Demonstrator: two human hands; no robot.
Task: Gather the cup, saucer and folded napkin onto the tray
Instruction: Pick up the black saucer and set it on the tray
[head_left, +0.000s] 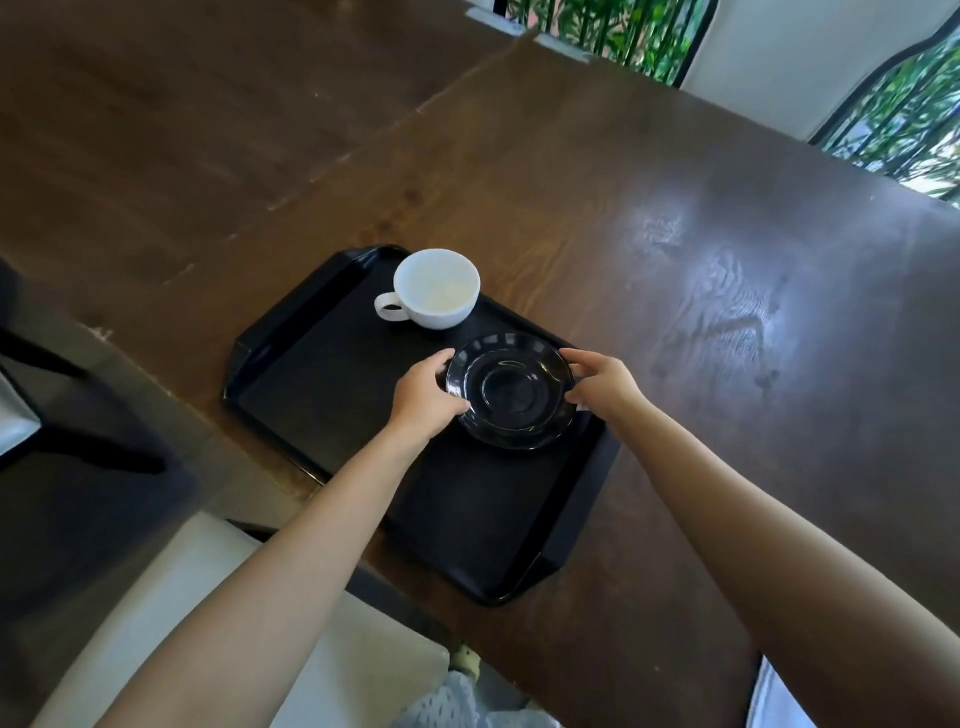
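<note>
A black tray (322, 395) lies on the dark wooden table (675, 270). A white cup (436, 289) stands upright at the tray's far edge, its handle pointing left. A glossy black saucer (511, 389) is over the tray's right side. My left hand (423, 397) grips the saucer's left rim and my right hand (602, 384) grips its right rim. Whether the saucer rests on the tray or hovers just above it is unclear. No napkin is in view.
A white chair seat (208, 597) sits below the table's near edge. A dark chair frame (62, 405) stands at the left. Windows with green plants (893, 114) are beyond the table's far side.
</note>
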